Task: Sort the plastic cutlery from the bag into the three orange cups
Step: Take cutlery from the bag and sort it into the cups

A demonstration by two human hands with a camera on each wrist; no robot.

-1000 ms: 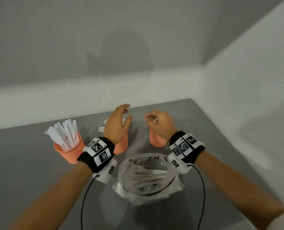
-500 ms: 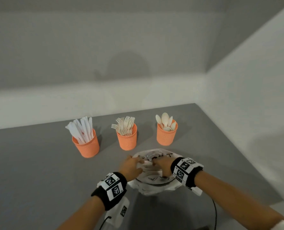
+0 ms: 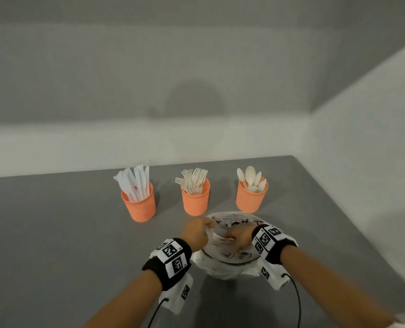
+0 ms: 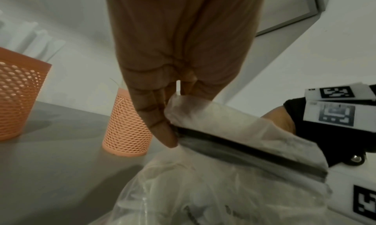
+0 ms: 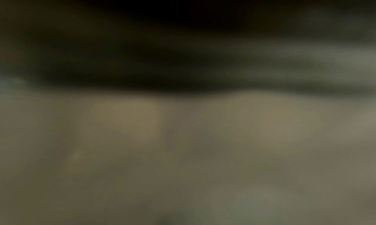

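1. The grey counter [image 3: 54, 233] carries everything, and the clear plastic bag [image 3: 222, 266] lies on it right in front of you.
2. Beyond the bag stand three orange cups in a row: the left cup [image 3: 139, 205] holds white knives, the middle cup [image 3: 196, 200] forks, and the right cup [image 3: 251, 197] spoons.
3. Your left hand [image 3: 195, 234] is at the bag's left edge, thumb and fingers pinching the rim of its opening, as the left wrist view shows.
4. Your right hand [image 3: 240, 239] reaches into the bag's mouth from the right; its fingers are hidden inside, and the right wrist view is dark and blurred, so I cannot tell its grip.
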